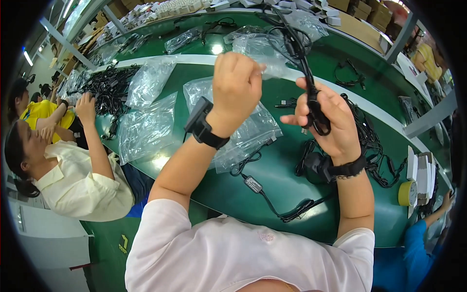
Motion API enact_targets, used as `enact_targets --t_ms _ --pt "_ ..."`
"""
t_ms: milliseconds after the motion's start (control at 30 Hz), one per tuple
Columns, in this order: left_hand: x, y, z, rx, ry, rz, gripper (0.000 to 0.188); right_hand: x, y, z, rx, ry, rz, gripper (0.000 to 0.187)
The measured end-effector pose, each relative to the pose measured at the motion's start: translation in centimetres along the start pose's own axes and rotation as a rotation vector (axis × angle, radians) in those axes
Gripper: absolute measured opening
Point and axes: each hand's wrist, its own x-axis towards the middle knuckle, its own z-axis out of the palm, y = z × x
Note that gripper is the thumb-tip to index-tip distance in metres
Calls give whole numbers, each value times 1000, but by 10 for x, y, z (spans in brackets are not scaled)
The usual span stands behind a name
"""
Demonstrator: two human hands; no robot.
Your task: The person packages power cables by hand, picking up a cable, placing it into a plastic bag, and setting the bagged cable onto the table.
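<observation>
My left hand (236,92) is raised over the table, its fingers closed in a pinch at the edge of a clear plastic bag (275,69). To its right, my right hand (335,114) holds a folded black cable (307,68). The cable's upper loops rise well above the fingers, and its lower bend hangs below the palm. Beneath my hands lie flat clear zip bags (245,138). Nearer to me, another black cable with an inline box (253,184) rests on the green table (233,202). A black device is strapped to each wrist.
Tangled black cables (372,141) lie beside my right wrist, with a yellow tape roll (407,193) farther right. More plastic bags (148,124) and a cable heap (114,90) are at left. A white rail (379,114) borders the table. Other people sit nearby.
</observation>
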Motion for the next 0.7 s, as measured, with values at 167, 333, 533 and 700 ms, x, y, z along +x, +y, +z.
enact_targets --t_ms 167,333,533,700 --pt "-52 21 -7 -333 -462 -464 12 2 8 -19 -175 64 43 45" --pt "-66 27 -12 -788 -609 -941 14 9 24 -28 -14 85 139 39" --pt "-72 34 -19 -614 -526 -881 8 11 38 -29 -153 150 123 40" --pt "-74 26 -26 -732 -396 -1037 10 4 39 -9 45 59 137 47"
